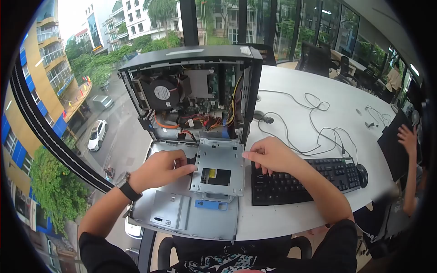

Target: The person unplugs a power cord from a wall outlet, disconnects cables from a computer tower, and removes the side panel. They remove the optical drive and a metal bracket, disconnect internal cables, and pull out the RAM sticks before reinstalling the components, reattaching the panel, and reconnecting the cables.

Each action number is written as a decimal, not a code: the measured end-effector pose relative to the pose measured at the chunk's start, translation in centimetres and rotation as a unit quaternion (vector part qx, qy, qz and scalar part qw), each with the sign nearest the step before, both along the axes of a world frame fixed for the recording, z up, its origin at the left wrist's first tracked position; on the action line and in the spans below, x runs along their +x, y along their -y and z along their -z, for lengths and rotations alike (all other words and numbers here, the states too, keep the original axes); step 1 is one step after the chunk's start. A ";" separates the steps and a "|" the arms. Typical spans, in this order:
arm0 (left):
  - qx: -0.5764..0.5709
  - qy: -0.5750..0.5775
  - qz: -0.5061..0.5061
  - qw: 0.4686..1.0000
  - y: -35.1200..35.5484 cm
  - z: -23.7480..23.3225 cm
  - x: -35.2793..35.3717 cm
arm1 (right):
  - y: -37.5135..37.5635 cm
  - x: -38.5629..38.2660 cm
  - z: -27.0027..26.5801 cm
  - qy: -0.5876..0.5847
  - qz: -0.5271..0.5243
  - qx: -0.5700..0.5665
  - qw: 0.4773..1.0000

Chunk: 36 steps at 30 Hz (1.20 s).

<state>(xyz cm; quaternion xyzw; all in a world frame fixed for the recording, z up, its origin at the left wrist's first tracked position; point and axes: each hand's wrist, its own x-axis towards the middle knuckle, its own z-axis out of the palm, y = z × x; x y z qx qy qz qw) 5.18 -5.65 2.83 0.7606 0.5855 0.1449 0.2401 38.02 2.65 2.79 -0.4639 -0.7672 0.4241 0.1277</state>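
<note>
A silver metal drive cage (221, 157) lies in front of the open desktop computer case (190, 52), partly over a flat metal side panel (223, 225). My left hand (160, 170) is at the cage's left edge, its thumb against the metal and its fingers curled, partly hidden. On the opposite edge, the fingertips of my right hand (271, 157) touch the cage, with the other fingers bent. Inside the standing case, a black fan (163, 92), coloured cables and a circuit board show. A blue latch (210, 205) sits just below the cage.
A black keyboard (309, 180) and mouse (361, 175) lie to the right. Loose cables (314, 107) curl over the white table (282, 82). At far right another person's hand (407, 139) is raised by a dark screen. A window borders the left.
</note>
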 end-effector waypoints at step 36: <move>0.337 0.040 0.104 0.935 -1.7 -4.4 2.2 | -1.7 -3.9 -6.7 -0.276 0.004 0.059 0.959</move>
